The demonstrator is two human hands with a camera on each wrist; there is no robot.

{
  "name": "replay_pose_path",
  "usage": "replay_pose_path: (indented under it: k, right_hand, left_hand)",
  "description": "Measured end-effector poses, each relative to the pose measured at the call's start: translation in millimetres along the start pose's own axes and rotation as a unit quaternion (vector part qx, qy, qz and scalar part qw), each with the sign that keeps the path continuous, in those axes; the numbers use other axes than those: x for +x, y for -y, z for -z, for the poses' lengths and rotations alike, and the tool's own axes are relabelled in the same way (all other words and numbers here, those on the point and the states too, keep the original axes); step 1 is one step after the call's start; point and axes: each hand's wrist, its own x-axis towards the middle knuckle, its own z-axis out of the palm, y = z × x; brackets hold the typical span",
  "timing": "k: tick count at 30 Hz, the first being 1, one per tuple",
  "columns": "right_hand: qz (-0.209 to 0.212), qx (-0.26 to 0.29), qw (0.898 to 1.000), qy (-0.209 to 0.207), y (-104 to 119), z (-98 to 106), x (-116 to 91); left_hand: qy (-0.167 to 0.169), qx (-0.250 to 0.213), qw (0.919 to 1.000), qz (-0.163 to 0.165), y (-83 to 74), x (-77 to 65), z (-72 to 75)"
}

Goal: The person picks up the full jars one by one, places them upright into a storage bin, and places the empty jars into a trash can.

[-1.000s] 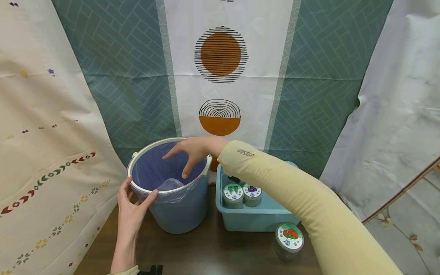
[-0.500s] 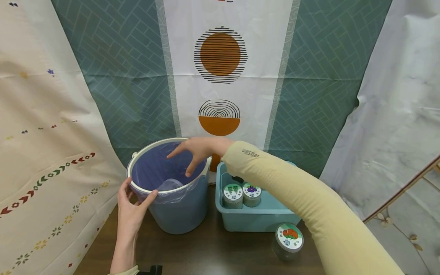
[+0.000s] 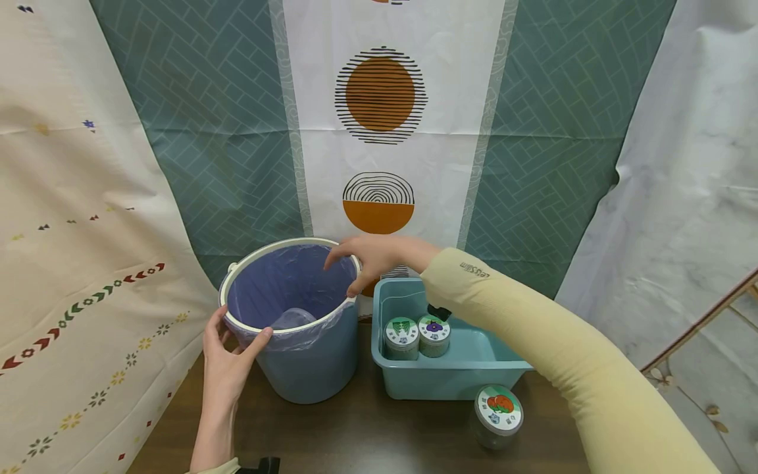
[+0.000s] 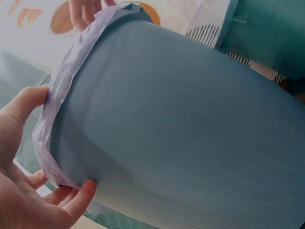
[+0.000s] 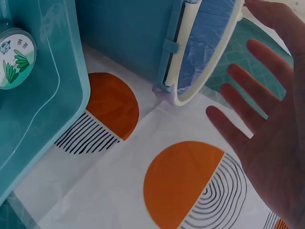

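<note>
A blue trash can [image 3: 310, 375] with a cream rim ring [image 3: 275, 246] and a thin purplish bag liner [image 3: 304, 341] stands at centre left in the head view. My left hand [image 3: 227, 361] holds its near-left rim, fingers and thumb against the liner's folded edge in the left wrist view. My right hand [image 3: 381, 257] is at the can's right rim, its palm bare; in the right wrist view its fingers [image 5: 248, 98] are spread and loosely bent. Inside the can, a clear rounded shape [image 3: 294, 318] shows low down; what it is I cannot tell.
Right of the can sits a teal tub [image 3: 453, 383] holding a jar with a green-leaf label [image 3: 401, 337] and a jar with a purple-flower label [image 3: 434, 334]. In front of it, a jar with a tomato label [image 3: 497, 416] stands on the dark wooden table [image 3: 367, 441].
My right hand has moved right, from over the can's opening to its right rim, uncovering more of the tub. The left hand has stayed on the rim.
</note>
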Motion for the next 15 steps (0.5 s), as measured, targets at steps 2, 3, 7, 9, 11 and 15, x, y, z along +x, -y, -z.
replay_pose_path:
  k: [2,3,7,9,11,15]
  right_hand:
    - [0.001,0.008,1.0,-0.009,-4,-2,-9]
    - [0.002,0.01,1.0,-0.013,-6,-3,-14]
    - [-0.004,0.009,0.999,-0.039,-8,-6,-37]
    - [-0.006,0.009,0.998,-0.055,-9,-8,-50]
    - [-0.005,0.007,0.997,-0.075,-11,-11,-61]
    - [0.0,-0.004,0.994,-0.106,-16,-20,-84]
  left_hand:
    - [0.0,-0.002,1.0,0.0,0.4,0.1,0.1]
    - [0.0,-0.001,1.0,0.0,0.6,0.2,0.2]
    - [-0.001,0.003,1.0,0.0,1.4,0.7,0.7]
    - [-0.001,0.005,1.0,0.0,1.5,1.0,0.9]
    - [0.0,0.003,1.0,-0.001,1.3,1.3,0.8]
    - [0.001,-0.004,1.0,-0.002,0.9,1.4,0.5]
